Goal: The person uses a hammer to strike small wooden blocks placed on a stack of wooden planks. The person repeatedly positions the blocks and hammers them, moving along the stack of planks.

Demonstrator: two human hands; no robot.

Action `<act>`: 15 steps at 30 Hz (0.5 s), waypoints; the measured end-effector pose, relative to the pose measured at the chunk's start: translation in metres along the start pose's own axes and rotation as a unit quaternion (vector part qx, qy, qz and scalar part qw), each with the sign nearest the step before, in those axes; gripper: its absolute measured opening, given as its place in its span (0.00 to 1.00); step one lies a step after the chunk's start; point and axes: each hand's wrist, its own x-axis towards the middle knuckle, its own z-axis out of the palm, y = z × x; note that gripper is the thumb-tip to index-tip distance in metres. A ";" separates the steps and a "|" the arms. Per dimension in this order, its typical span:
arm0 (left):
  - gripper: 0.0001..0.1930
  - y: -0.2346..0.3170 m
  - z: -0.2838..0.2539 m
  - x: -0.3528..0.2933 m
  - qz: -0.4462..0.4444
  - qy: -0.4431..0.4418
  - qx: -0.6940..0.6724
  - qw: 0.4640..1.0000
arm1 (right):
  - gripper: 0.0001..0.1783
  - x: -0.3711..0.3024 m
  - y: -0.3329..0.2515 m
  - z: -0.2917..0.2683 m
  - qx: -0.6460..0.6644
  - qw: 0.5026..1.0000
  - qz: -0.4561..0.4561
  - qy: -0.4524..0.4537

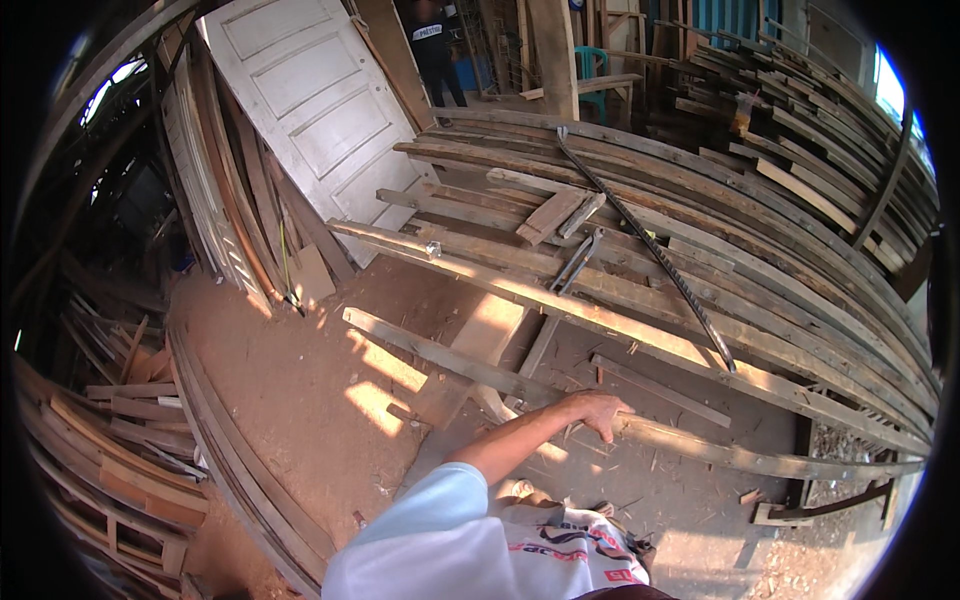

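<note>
My left hand [597, 412] reaches across from the lower left and is closed over a long wooden beam [720, 452], its fingers curled down the near edge. One end of this beam points to the far left, and the other runs off to the right. My right hand is not in view. Beyond the held beam lies another sunlit beam [500, 280] on a stack of long timbers [700, 225]. On the stack rest a long dark ribbed bar [650, 245] with a bent end, a pair of pincers [578, 262] and short wood blocks [548, 218].
A white panelled door [310, 95] leans at the back left, beside upright boards [215, 190]. Lumber piles [130, 460] fill the left side, and more stacked wood [820, 140] stands at the far right. A person [432, 55] stands in the background near a green chair [592, 75].
</note>
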 end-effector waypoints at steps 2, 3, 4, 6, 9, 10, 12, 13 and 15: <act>0.52 0.002 0.007 0.002 0.003 -0.010 -0.015 1.000 | 0.17 -0.006 -0.001 -0.001 -0.011 1.000 0.003 0.005; 0.53 0.007 0.009 0.002 0.008 -0.022 -0.028 0.999 | 0.17 -0.008 -0.001 -0.003 -0.018 1.000 0.003 0.007; 0.53 0.009 -0.004 0.000 0.007 -0.026 -0.026 0.999 | 0.17 0.002 -0.008 0.006 -0.014 1.000 -0.004 0.007; 0.53 0.005 0.000 0.001 0.026 -0.009 -0.017 0.999 | 0.18 -0.009 -0.007 0.005 -0.017 1.000 0.009 0.009; 0.53 -0.002 0.004 0.001 0.017 -0.010 -0.025 0.999 | 0.18 -0.005 -0.011 0.011 -0.022 1.000 0.014 0.006; 0.53 -0.004 0.003 -0.002 0.031 0.001 -0.026 0.999 | 0.18 -0.006 -0.011 0.012 -0.024 1.000 0.016 0.007; 0.53 -0.004 0.003 -0.003 0.029 -0.007 -0.038 0.999 | 0.19 -0.010 -0.010 0.015 -0.025 0.999 0.023 0.011; 0.53 -0.004 0.003 -0.004 0.027 -0.012 -0.043 0.999 | 0.19 -0.010 -0.009 0.016 -0.025 0.999 0.027 0.012; 0.52 -0.005 0.002 -0.005 0.026 -0.008 -0.038 0.999 | 0.19 -0.011 -0.007 0.020 -0.023 0.999 0.028 0.016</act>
